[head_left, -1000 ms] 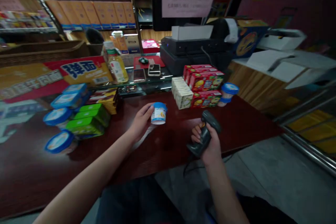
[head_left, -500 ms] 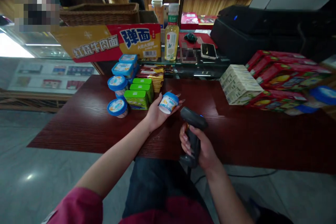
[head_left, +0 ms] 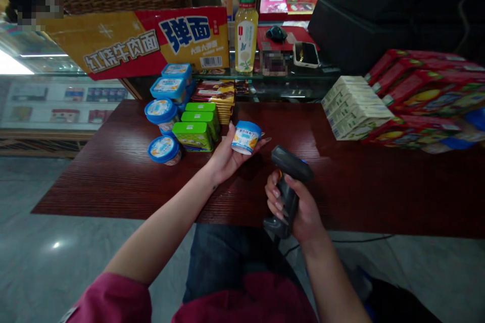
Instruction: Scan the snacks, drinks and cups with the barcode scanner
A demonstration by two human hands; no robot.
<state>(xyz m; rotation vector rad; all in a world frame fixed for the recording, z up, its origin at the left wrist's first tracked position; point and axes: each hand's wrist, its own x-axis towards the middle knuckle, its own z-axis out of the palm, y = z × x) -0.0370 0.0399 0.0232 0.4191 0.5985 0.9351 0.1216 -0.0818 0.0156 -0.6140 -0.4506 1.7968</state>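
My left hand [head_left: 226, 159] holds a small white tub with a blue lid [head_left: 246, 137], slightly tilted, its printed side facing me. Wrapped round the grip of a dark barcode scanner [head_left: 291, 164] is my right hand [head_left: 299, 207]; the scanner's head points up and left towards the tub, with a gap between them. Left of the tub stand several green boxes [head_left: 193, 136], and beside them more blue-lidded tubs [head_left: 163, 149], some of them stacked. Flat brown and yellow packets [head_left: 214, 93] lie in a pile behind the green boxes.
On the right of the dark wooden table [head_left: 113, 181] are pale cartons [head_left: 354, 111] and red boxes [head_left: 428, 91]. A glass shelf behind bears a drink bottle [head_left: 245, 35], a phone [head_left: 306, 54] and a noodle carton [head_left: 151, 43]. The scanner's cable [head_left: 341, 240] hangs below the table edge.
The tub in my left hand has turned more upright, its printed side more squarely towards me. The scanner in my right hand has shifted slightly right. The view has tipped downward a little.
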